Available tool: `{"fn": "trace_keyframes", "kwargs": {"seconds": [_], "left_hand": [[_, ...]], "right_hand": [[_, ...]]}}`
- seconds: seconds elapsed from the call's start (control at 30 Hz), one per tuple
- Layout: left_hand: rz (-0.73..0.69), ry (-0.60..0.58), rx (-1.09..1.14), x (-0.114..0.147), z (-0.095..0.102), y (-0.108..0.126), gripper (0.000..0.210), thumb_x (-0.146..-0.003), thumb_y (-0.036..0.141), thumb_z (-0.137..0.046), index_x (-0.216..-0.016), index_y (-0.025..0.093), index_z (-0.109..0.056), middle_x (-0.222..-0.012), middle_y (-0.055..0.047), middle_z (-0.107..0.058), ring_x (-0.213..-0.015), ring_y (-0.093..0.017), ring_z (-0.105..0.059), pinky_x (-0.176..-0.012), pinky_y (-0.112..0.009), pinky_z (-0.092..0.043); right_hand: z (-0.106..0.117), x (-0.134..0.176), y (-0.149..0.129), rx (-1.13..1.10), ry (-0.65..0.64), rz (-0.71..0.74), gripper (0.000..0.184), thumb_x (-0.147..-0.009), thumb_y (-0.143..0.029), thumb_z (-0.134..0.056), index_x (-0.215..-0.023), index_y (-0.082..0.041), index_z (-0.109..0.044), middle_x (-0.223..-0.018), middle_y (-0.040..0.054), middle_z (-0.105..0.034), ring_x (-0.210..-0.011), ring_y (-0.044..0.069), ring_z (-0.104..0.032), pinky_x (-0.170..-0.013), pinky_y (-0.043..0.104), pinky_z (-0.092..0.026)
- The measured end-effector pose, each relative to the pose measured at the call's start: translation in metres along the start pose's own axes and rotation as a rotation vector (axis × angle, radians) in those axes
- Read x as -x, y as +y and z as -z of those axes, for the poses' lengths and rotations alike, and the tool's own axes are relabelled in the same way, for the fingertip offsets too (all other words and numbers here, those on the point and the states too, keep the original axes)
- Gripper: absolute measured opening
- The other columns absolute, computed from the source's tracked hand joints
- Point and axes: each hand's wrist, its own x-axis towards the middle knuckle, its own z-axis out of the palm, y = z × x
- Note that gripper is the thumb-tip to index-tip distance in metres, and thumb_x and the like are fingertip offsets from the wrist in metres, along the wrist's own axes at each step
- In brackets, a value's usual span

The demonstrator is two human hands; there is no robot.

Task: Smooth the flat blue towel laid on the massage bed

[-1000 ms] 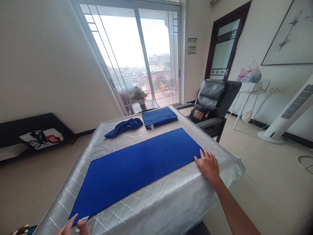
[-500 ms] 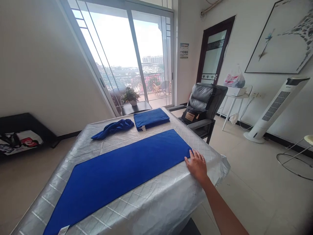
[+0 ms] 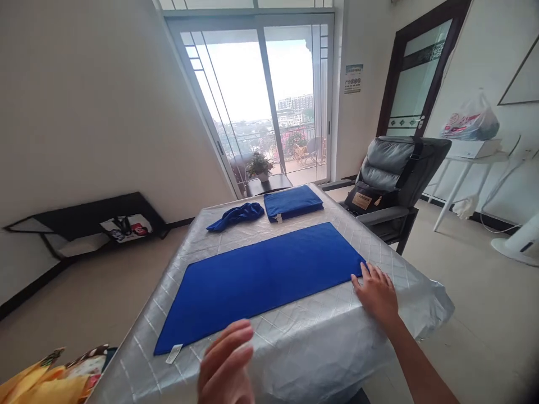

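Flat, right hand (image 3: 376, 292) on blue towel (image 3: 261, 278) corner; left hand (image 3: 225, 365) raised, empty.

The table (image 3: 379, 320) has bare silver cover along its near edge, in the lower middle of the frame, between the flat towel (image 3: 265, 278) and the edge; the left hand (image 3: 225, 365) is raised over this strip. The right hand (image 3: 377, 292) lies at the towel's right corner and blocks that side. In the centre, a bare band separates the flat towel from the crumpled cloth (image 3: 236, 215) and the folded towel (image 3: 292, 202). A chair (image 3: 393, 179) stands close on the right.
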Motion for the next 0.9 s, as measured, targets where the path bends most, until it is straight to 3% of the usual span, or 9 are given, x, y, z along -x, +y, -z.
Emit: {"fn": "trace_keyframes", "kwargs": {"seconds": [0.1,0.17,0.3,0.43,0.53,0.67,0.8,0.9], "left_hand": [[-0.294,-0.189,0.134,-0.032,-0.009,0.015,0.036,-0.101,0.041,-0.043,-0.128,0.029,-0.064,-0.126,-0.006,-0.067,-0.121,-0.027,-0.06,-0.102,-0.045,-0.052],[-0.396,-0.361,0.133,-0.054,-0.017,0.018,0.036,-0.103,0.04,-0.041,-0.126,0.028,-0.065,-0.125,-0.007,-0.069,-0.116,-0.024,-0.064,-0.102,-0.043,-0.052],[-0.327,-0.565,-0.023,-0.102,-0.032,-0.005,0.038,-0.101,0.043,-0.042,-0.127,0.028,-0.066,-0.125,-0.007,-0.071,-0.111,-0.022,-0.067,-0.098,-0.038,-0.053],[-0.222,-0.537,-0.156,-0.16,-0.041,-0.042,0.039,-0.101,0.043,-0.043,-0.128,0.026,-0.066,-0.126,-0.005,-0.071,-0.113,-0.021,-0.067,-0.095,-0.031,-0.053],[-0.146,-0.421,-0.221,-0.198,-0.057,-0.06,0.037,-0.102,0.037,-0.042,-0.126,0.023,-0.066,-0.128,-0.006,-0.07,-0.116,-0.021,-0.066,-0.098,-0.031,-0.052],[-0.101,-0.32,-0.253,-0.219,-0.098,-0.072,0.042,-0.103,0.034,-0.036,-0.131,0.018,-0.063,-0.136,-0.011,-0.065,-0.129,-0.024,-0.057,-0.112,-0.039,-0.042],[-0.163,-0.285,-0.364,-0.216,-0.138,-0.088,0.05,-0.104,0.036,-0.029,-0.145,0.018,-0.052,-0.153,-0.012,-0.049,-0.146,-0.026,-0.038,-0.123,-0.048,-0.025],[-0.25,-0.343,-0.436,-0.214,-0.155,-0.105,0.051,-0.104,0.029,-0.027,-0.15,0.018,-0.046,-0.157,-0.012,-0.044,-0.148,-0.025,-0.035,-0.122,-0.05,-0.026]], "right_hand": [[-0.007,-0.002,0.002,-0.008,0.029,0.015,0.069,-0.097,-0.052,-0.028,-0.151,-0.012,-0.044,-0.158,0.0107,-0.041,-0.146,0.031,-0.031,-0.121,0.049,-0.019],[-0.012,-0.002,0.004,-0.01,0.046,0.033,0.069,-0.096,-0.051,-0.026,-0.151,-0.013,-0.044,-0.16,0.0096,-0.039,-0.148,0.029,-0.029,-0.122,0.049,-0.017],[-0.019,-0.003,0.01,0.01,0.075,0.055,0.068,-0.094,-0.049,-0.028,-0.15,-0.013,-0.045,-0.16,0.0094,-0.038,-0.15,0.028,-0.026,-0.123,0.049,-0.015],[-0.016,-0.011,-0.002,0.03,0.085,0.099,0.061,-0.094,-0.038,-0.032,-0.147,-0.013,-0.05,-0.157,0.0108,-0.043,-0.149,0.03,-0.028,-0.123,0.052,-0.015],[-0.004,-0.025,-0.043,0.02,0.049,0.245,0.058,-0.096,-0.03,-0.029,-0.148,-0.013,-0.049,-0.156,0.0111,-0.043,-0.148,0.028,-0.032,-0.123,0.049,-0.017],[0.007,-0.052,-0.134,-0.095,-0.067,0.493,0.057,-0.1,-0.03,-0.028,-0.151,-0.013,-0.045,-0.158,0.0089,-0.04,-0.148,0.024,-0.033,-0.123,0.044,-0.019],[-0.009,-0.078,-0.221,-0.199,-0.165,0.65,0.058,-0.102,-0.035,-0.028,-0.153,-0.012,-0.041,-0.16,0.0102,-0.037,-0.15,0.024,-0.028,-0.123,0.042,-0.019],[-0.032,-0.093,-0.259,-0.214,-0.233,0.693,0.059,-0.102,-0.034,-0.027,-0.154,-0.009,-0.039,-0.161,0.0124,-0.034,-0.151,0.025,-0.025,-0.122,0.041,-0.018]]}}
